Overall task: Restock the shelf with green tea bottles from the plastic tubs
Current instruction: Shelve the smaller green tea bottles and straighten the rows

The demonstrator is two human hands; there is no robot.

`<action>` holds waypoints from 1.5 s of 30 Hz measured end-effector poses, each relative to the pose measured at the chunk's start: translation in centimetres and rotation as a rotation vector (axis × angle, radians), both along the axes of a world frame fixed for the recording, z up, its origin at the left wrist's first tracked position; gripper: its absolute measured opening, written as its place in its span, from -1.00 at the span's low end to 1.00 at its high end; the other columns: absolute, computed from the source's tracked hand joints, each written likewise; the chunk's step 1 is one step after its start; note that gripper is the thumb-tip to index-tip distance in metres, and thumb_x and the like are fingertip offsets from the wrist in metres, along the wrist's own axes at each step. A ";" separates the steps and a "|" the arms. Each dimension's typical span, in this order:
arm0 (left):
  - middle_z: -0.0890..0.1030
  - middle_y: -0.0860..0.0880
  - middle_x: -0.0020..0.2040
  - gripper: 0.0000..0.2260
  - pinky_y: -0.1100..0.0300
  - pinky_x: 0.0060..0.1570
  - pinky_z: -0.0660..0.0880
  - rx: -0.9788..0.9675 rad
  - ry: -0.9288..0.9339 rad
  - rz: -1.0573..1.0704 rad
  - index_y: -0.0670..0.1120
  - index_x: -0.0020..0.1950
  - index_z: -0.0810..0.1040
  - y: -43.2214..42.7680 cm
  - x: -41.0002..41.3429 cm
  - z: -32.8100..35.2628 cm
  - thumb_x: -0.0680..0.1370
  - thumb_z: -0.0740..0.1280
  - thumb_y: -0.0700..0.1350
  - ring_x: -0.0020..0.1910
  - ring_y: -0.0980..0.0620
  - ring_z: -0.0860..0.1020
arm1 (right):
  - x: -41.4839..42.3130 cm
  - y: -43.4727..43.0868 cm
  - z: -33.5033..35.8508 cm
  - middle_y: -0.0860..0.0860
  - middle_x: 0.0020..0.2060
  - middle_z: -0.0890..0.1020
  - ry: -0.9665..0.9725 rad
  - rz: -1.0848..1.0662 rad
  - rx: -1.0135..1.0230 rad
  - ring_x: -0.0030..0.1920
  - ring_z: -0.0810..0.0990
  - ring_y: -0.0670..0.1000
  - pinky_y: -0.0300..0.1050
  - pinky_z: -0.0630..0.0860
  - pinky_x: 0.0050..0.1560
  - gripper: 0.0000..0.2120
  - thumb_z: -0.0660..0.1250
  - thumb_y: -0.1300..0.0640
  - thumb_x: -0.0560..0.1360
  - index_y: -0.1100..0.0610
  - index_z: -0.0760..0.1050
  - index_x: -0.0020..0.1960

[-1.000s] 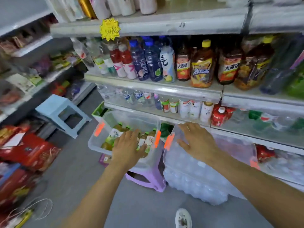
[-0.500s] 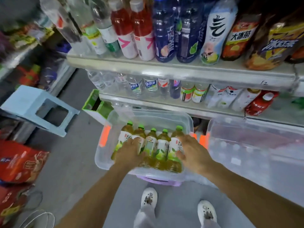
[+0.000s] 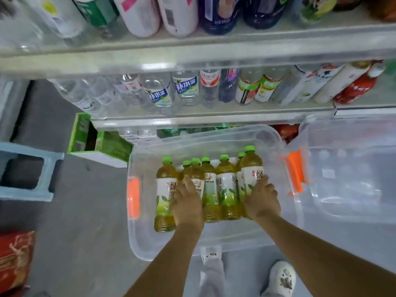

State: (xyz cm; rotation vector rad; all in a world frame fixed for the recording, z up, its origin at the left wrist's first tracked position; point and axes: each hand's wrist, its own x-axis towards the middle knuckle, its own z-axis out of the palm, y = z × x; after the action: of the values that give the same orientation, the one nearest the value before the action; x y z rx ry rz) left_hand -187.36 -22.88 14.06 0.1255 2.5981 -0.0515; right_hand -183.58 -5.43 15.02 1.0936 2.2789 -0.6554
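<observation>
down at the near side of the tub, the left hand [image 3: 187,202] lies over the row of green tea bottles [image 3: 227,183], fingers stretched forward across the labels. whether it actually grips one i cannot tell. the right hand [image 3: 262,200] curls round the end bottle [image 3: 251,166] on its own side. all the bottles stand upright and touching in a clear tub [image 3: 137,243] with an orange latch [image 3: 133,197]. just right of the right hand sits a second clear tub [image 3: 342,200]. beyond the fingertips runs the shelf [image 3: 192,120], lined with water bottles [image 3: 186,88]. left of the left hand - a green carton [image 3: 107,144], then a blue stool [image 3: 49,174].
</observation>
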 end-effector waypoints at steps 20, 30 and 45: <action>0.67 -0.18 0.06 -0.43 -0.28 0.08 0.58 1.056 -0.403 0.945 0.01 0.21 0.50 3.8 1.8 9.4 0.21 0.50 -0.02 0.04 -0.24 0.65 | 4.7 3.5 8.9 0.03 -0.11 0.70 0.283 -0.391 -0.584 -0.08 0.67 0.02 -0.04 0.63 0.00 -0.42 0.51 -0.07 0.08 0.11 0.59 0.06; 0.69 -0.21 -0.14 -0.39 0.05 -0.32 0.63 1.509 -0.511 0.717 -0.21 0.24 0.56 20.2 12.5 25.1 0.28 0.54 0.04 -0.33 -0.10 0.65 | 19.5 17.1 25.3 0.07 -0.29 0.61 0.705 -0.342 -0.591 -0.40 0.56 -0.02 -0.20 0.50 -0.41 -0.70 0.51 0.30 0.37 0.17 0.45 0.00; 0.71 -0.22 -0.09 -0.47 0.04 -0.27 0.66 1.684 -0.710 0.083 -0.19 0.12 0.58 49.1 26.1 42.0 0.37 0.32 0.20 -0.24 -0.10 0.70 | 36.9 41.2 40.7 -0.06 -0.08 0.66 1.183 -0.465 -0.160 -0.13 0.66 -0.12 -0.17 0.59 -0.13 -0.49 0.58 0.05 0.31 0.05 0.43 0.16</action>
State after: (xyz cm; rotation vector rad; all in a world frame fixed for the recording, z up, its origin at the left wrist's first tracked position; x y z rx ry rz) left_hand -161.23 26.27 56.03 0.4850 1.3020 1.7859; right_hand -146.66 35.78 55.76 1.3627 2.7520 -2.0688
